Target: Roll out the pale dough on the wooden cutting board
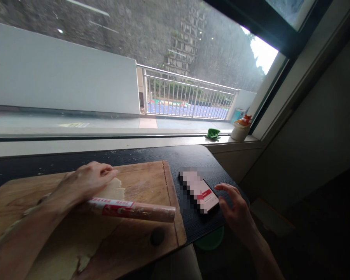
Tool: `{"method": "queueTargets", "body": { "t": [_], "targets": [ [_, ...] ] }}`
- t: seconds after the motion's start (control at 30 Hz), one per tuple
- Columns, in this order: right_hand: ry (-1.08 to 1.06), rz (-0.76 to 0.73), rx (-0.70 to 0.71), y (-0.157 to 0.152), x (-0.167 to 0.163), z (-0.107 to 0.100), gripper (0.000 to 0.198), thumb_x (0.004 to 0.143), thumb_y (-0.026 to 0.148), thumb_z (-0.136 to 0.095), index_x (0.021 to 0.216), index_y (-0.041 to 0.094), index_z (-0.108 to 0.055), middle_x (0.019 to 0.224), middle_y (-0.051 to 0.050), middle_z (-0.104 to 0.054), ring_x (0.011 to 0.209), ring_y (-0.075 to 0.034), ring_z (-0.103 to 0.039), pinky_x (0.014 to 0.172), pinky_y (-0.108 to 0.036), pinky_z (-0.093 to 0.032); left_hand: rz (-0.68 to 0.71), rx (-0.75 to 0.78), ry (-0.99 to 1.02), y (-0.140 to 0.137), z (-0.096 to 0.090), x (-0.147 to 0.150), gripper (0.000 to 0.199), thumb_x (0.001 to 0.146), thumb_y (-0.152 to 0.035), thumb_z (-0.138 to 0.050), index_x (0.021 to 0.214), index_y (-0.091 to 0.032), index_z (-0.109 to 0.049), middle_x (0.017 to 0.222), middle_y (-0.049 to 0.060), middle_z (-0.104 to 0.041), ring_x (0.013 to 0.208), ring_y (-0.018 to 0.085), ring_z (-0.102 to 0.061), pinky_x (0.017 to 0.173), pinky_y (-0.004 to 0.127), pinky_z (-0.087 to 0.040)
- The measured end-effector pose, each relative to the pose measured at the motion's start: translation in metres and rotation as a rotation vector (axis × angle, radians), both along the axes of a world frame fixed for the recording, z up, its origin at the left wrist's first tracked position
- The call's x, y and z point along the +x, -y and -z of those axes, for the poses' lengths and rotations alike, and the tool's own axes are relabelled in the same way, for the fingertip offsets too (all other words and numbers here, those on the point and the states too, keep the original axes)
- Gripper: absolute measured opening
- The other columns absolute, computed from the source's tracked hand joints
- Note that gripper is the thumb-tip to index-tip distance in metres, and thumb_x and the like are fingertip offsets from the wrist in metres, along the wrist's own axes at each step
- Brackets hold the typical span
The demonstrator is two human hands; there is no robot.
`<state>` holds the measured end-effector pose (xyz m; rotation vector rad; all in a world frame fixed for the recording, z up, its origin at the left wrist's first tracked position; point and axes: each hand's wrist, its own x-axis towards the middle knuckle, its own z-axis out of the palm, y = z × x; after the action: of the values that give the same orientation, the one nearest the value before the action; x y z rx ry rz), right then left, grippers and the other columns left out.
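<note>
A wooden cutting board (140,175) lies on the dark table, with a thin sheet of pale dough (67,241) spread over it. My left hand (89,179) rests at the far edge of the dough, fingers loosely bent and partly hidden. A rolling pin (154,211) in clear wrap with a red and white label lies across the dough, passing under my left wrist; its left part is covered by the arm. Right of the board lies a phone (200,192), its lit screen blurred out. My right hand (235,204) hovers by the phone's right edge, thumb and fingers apart, holding nothing.
White flecks dot the dark table (189,153) behind the board. On the windowsill (175,142) are a crumpled green cloth (212,134) and a white pot (239,131) with an orange top. A green round object (211,238) shows below the table edge. A large window stands ahead.
</note>
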<state>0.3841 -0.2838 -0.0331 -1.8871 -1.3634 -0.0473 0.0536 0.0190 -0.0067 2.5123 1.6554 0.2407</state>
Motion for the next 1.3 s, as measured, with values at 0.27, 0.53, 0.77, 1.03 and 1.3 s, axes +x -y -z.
{"method": "queueTargets", "body": {
  "t": [0.27, 0.53, 0.77, 1.03, 1.3],
  "targets": [
    [0.227, 0.133, -0.187, -0.009, -0.026, 0.014, 0.080, 0.076, 0.050, -0.060, 0.143, 0.026, -0.022, 0.145, -0.012, -0.030, 0.129, -0.032, -0.034, 0.101, -0.055, -0.029, 0.001, 0.007, 0.013, 0.004, -0.002, 0.002, 0.053, 0.079, -0.063, -0.033, 0.103, -0.030, -0.066, 0.114, 0.006, -0.061, 0.102, 0.028, -0.056, 0.080, 0.035, -0.042],
    [0.286, 0.186, -0.175, -0.021, -0.036, 0.016, 0.075, 0.076, 0.045, -0.057, 0.141, 0.023, -0.026, 0.141, -0.014, -0.035, 0.124, -0.034, -0.038, 0.099, -0.054, -0.029, -0.027, 0.007, -0.008, 0.009, -0.007, 0.005, 0.052, 0.079, -0.062, -0.032, 0.104, -0.030, -0.066, 0.114, 0.005, -0.062, 0.104, 0.028, -0.056, 0.081, 0.036, -0.042],
    [0.272, 0.315, -0.138, -0.027, -0.011, 0.018, 0.068, 0.077, 0.044, -0.056, 0.138, 0.024, -0.033, 0.134, -0.013, -0.043, 0.112, -0.033, -0.048, 0.093, -0.053, -0.033, -0.016, 0.008, 0.000, 0.017, -0.013, 0.006, 0.051, 0.079, -0.060, -0.033, 0.102, -0.028, -0.066, 0.111, 0.006, -0.063, 0.101, 0.028, -0.057, 0.079, 0.036, -0.042],
    [0.262, 0.125, -0.044, -0.025, -0.047, -0.016, 0.059, 0.083, 0.048, -0.052, 0.134, 0.023, -0.038, 0.139, -0.011, -0.038, 0.124, -0.032, -0.037, 0.103, -0.054, -0.024, -0.017, -0.002, -0.003, 0.014, -0.012, 0.006, 0.053, 0.078, -0.062, -0.034, 0.103, -0.028, -0.066, 0.112, 0.005, -0.063, 0.102, 0.026, -0.057, 0.078, 0.032, -0.042],
    [0.175, -0.283, -0.097, -0.112, -0.161, -0.052, 0.045, 0.092, 0.050, -0.034, 0.127, 0.023, -0.045, 0.135, -0.008, -0.041, 0.123, -0.027, -0.036, 0.106, -0.050, -0.018, -0.053, 0.032, -0.012, 0.018, -0.013, 0.005, 0.053, 0.079, -0.061, -0.034, 0.101, -0.026, -0.067, 0.111, 0.006, -0.065, 0.098, 0.027, -0.058, 0.079, 0.035, -0.043]
  ]
}}
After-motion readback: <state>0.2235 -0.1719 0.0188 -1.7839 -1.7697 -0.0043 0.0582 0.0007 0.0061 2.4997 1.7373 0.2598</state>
